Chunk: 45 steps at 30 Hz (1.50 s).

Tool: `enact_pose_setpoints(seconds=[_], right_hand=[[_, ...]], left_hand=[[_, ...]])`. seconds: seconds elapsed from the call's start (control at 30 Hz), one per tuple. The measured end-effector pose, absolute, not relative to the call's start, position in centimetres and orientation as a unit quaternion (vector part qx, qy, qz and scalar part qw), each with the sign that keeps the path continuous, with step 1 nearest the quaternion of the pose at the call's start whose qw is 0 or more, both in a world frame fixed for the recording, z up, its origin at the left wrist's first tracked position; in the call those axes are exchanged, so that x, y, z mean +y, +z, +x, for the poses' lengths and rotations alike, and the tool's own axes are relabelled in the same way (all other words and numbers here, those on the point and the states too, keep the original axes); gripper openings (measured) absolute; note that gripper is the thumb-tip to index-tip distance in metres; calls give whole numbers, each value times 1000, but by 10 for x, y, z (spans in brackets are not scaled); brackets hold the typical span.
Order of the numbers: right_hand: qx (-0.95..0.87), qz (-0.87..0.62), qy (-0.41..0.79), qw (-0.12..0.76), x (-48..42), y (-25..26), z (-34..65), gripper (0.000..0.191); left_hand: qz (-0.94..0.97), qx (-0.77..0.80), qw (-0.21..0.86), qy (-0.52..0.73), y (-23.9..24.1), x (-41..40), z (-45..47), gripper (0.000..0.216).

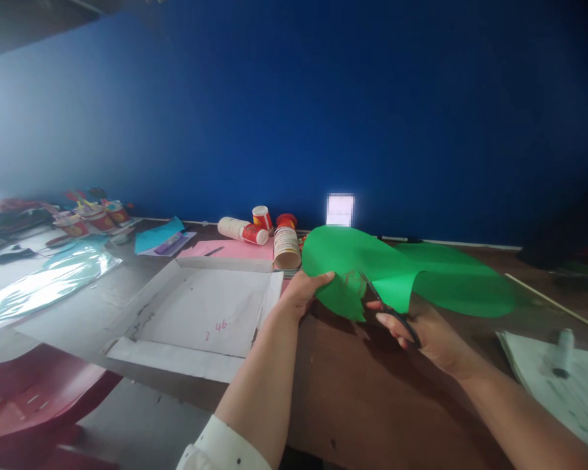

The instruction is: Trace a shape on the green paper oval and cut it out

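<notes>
My left hand [304,290] grips the near edge of a large green paper sheet [387,271], thumb on top, lifting it off the brown table [353,385]. My right hand [424,333] is closed on black scissors [389,312] whose blades bite into the sheet's lower edge beside a pencilled outline. The sheet's far part curls down onto the table to the right.
A shallow white cardboard tray [196,316] lies left of my hands. Paper cups [287,248] and a lying stack of cups [242,230] stand behind it on pink paper [235,249]. White papers with a glue stick [562,352] sit at right. Red chair [34,398] at lower left.
</notes>
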State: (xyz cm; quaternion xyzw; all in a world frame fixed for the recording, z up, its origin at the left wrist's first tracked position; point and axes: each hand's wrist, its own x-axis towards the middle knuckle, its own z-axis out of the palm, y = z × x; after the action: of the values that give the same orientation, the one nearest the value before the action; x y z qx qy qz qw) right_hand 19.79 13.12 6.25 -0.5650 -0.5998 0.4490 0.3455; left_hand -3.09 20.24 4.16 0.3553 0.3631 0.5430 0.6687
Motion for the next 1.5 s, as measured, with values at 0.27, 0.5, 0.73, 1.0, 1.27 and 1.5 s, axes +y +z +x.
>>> enact_pose_setpoints(seconds=[0.27,0.5,0.73,1.0,1.27,1.5], right_hand=[[-608,-565,447,334,134,63,199,43],[-610,-569,443,327,134,61,201,43],[-627,-558,437,323,136,58,204,42],[-626,-557,432,334,136,58,202,39],[-611,-557,446,344,137,53,202,42],[-585,-541,483,363,135,51,203,47]], left_hand=[[351,367,671,540,44,202,-31,54],[358,369,669,537,44,201,-32,53],[344,378,670,538,47,200,-32,48],[320,359,681,552,46,200,-28,49],[315,356,680,558,46,200,-27,51],[323,361,672,561,47,199,-25,48]])
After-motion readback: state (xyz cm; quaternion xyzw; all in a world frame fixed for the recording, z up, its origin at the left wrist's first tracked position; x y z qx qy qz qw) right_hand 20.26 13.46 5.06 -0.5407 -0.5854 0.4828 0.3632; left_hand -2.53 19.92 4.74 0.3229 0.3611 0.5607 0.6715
